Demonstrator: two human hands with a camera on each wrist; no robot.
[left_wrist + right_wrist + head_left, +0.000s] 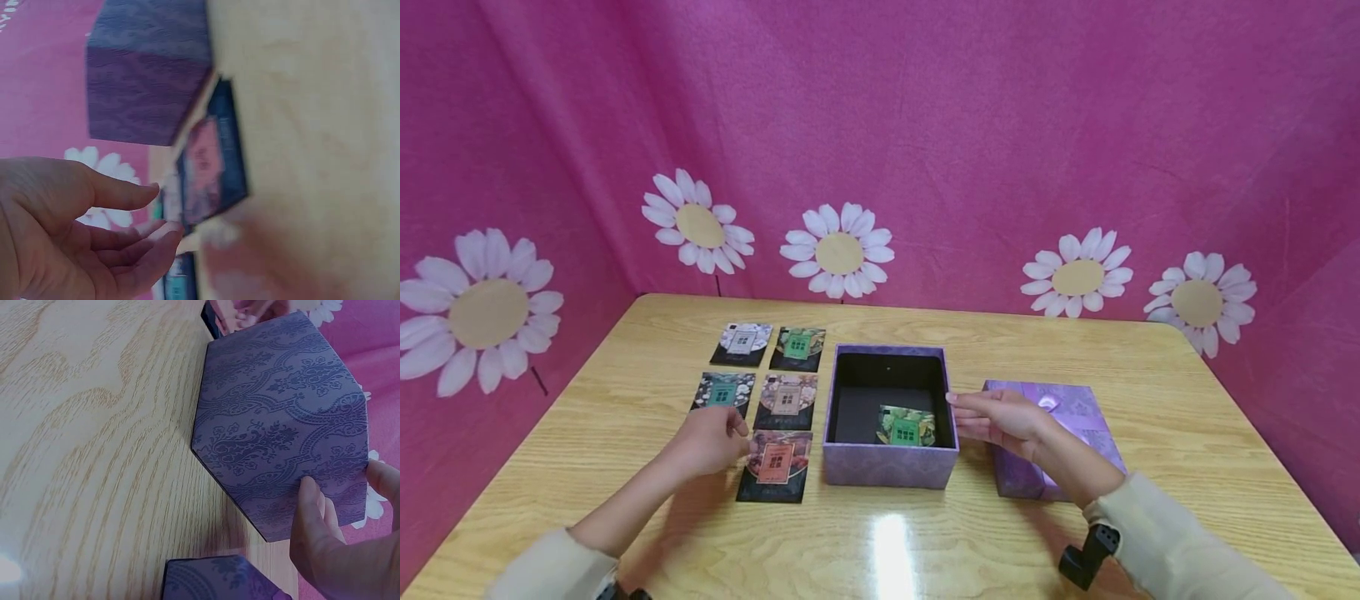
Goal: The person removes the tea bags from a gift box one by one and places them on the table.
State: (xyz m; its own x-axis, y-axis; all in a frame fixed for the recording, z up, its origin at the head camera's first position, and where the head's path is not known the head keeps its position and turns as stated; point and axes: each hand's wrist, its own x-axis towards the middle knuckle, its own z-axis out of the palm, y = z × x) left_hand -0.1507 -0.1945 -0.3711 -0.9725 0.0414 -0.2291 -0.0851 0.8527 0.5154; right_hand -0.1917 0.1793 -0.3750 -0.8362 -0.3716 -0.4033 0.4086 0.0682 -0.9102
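My left hand (711, 440) hovers at the left edge of a tea sachet with a red label (775, 464). In the left wrist view its thumb and fingers (134, 250) are apart, with nothing between them. Nearby lie sachets with pink (787, 400) and teal (724, 392) labels. The right hand (1000, 417) rests against the right wall of an open purple box (891, 465). Its fingertips touch the patterned outer side (281, 425), and the thumb lies at the rim. One green sachet (907, 427) is inside the box, near its front wall.
Behind, a white-labelled sachet (742, 343) and another green one (797, 347) lie in the back row. A purple lid with a ribbon bow (1078, 408) lies right of the box, partly under the right forearm. Pink curtain (925, 150) surrounds the wooden table (820, 550).
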